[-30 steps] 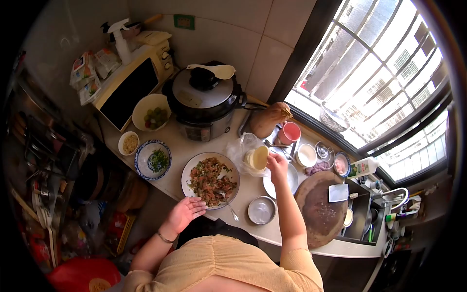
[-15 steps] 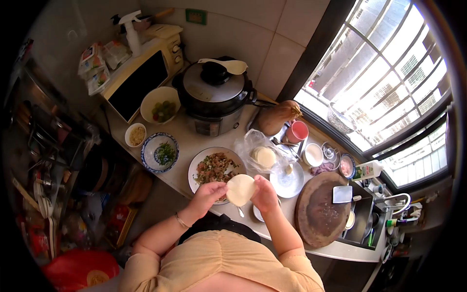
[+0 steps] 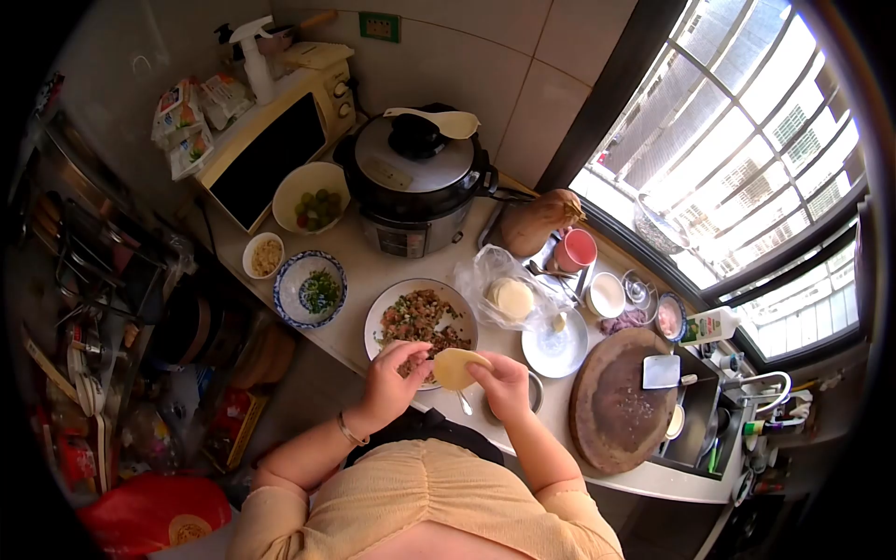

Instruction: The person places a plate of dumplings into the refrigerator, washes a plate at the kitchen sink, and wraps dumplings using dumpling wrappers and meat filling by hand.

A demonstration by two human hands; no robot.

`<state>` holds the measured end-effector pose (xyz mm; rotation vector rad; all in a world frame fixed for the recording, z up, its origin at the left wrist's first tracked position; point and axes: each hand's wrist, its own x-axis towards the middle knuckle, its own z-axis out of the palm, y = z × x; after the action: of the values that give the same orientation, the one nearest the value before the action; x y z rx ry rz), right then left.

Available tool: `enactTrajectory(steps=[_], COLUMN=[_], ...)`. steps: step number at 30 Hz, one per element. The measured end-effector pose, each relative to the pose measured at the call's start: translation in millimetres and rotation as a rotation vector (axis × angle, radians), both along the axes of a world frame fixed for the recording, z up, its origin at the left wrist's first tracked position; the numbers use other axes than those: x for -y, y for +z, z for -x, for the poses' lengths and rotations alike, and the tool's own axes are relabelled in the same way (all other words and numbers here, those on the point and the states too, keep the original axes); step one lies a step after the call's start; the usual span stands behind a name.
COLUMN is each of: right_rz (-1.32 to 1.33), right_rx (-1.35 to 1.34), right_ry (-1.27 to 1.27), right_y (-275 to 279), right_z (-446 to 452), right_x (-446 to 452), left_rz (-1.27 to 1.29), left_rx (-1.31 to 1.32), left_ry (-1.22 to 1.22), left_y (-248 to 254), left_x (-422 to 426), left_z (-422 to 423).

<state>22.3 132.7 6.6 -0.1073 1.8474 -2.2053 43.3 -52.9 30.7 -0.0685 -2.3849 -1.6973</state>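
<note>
A thin round dough wrapper [image 3: 457,370] is pinched at its right edge by my right hand [image 3: 504,385]. Beside its left edge is my left hand [image 3: 396,375], fingers curled with the thumb near the fingertips; whether it touches the wrapper is unclear. Behind both hands a white plate [image 3: 375,315] holds chopped filling [image 3: 425,320], with a metal spoon [image 3: 464,403] sticking out at the front. More round wrappers [image 3: 511,299] lie stacked in an open plastic bag [image 3: 476,273]. A small metal dish [image 3: 535,392] is partly hidden behind my right hand.
A blue-rimmed bowl [image 3: 289,289] of chopped greens, a small bowl [image 3: 264,255] and a pale bowl [image 3: 311,197] stand left. Behind is a pressure cooker [image 3: 411,187]. A white plate [image 3: 557,350], a round chopping board [image 3: 621,401] with a cleaver [image 3: 661,371], and a sink are right.
My right hand took a wrapper from the stack and brought it in front of the filling plate. My left hand rose to it, held its left edge, then curled its fingers. The wrapper is now tilted.
</note>
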Motion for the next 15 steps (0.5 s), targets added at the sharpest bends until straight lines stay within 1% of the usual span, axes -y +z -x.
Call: enactTrajectory(steps=[1,3,4,6,7,8,11,15], right_rz=[-0.132,-0.397,-0.427,-0.482,-0.499,-0.515,-0.538,-0.533], right_rx=[-0.136,-0.404,-0.501,-0.696,-0.719,-0.743,-0.844,-0.917], right_ry=[-0.01,-0.03,-0.037,-0.043,-0.03,-0.017,0.001,-0.006], right_y=[3.0,7.9,11.3,17.8,19.2,20.3,17.5,17.3], right_z=[-1.0,-2.8,-2.6,-1.4,-2.3,-2.8,-2.9,-6.0], right_x=[0.2,0.3,2.0,7.5,8.7,9.9,9.9,9.7], left_rz=[-0.01,-0.045,-0.064,-0.438,-0.626,-0.692,-0.872,-0.908], left_rx=[0.053,0.153,0.205,0.436,0.548,0.553,0.678,0.723], left_ry=[0.049,-0.09,-0.158,-0.23,-0.262,-0.278,-0.258,-0.269], left_y=[1.6,3.9,3.7,1.1,0.9,5.4,9.5,3.3], left_x=[0.5,6.2,8.0,3.2,-0.2,-3.3,-2.4,-0.6], left_z=[-1.4,-5.8,-8.0,-9.7,-9.1,-8.0,-6.3,-6.1])
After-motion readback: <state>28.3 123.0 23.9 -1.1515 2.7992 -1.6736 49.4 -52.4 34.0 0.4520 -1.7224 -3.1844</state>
